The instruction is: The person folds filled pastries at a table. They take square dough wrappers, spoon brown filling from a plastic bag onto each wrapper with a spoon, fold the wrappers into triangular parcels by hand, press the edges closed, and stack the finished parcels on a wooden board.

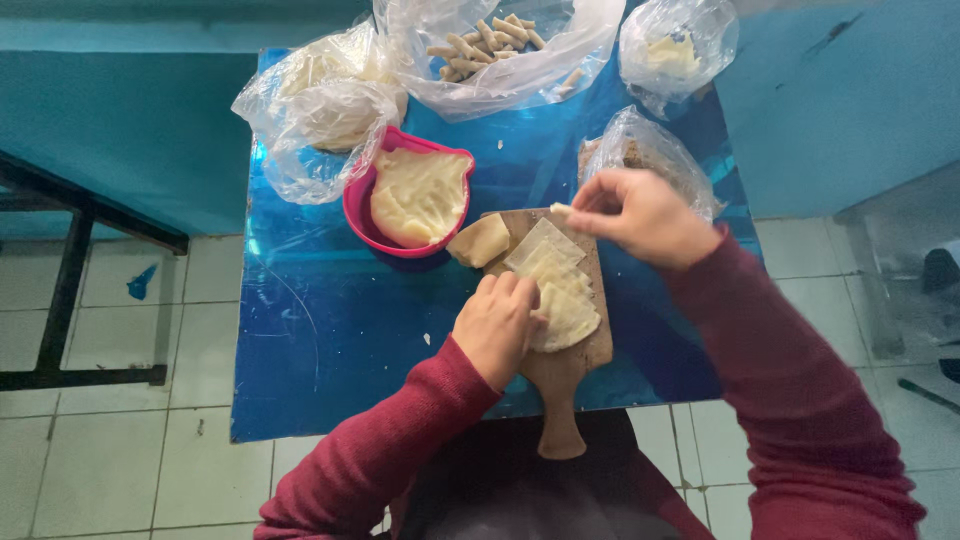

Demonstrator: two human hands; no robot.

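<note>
One wooden board (560, 370) on the blue tabletop (330, 330), left hand (495, 325) grip pressing flat dough sheets (555, 285), right hand (640, 215) grip pinching one dough piece (560, 209), one pink bowl (355, 205), four plastic bags (320, 110) beyond.

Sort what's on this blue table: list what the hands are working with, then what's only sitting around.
In use:
- left hand pressing on the dough sheets
- right hand pinching a small pale piece
- wooden board

Sitting around:
- pink bowl of pale paste
- bag of rolled sticks
- three other plastic bags, at the left, far right and behind the right hand
</note>
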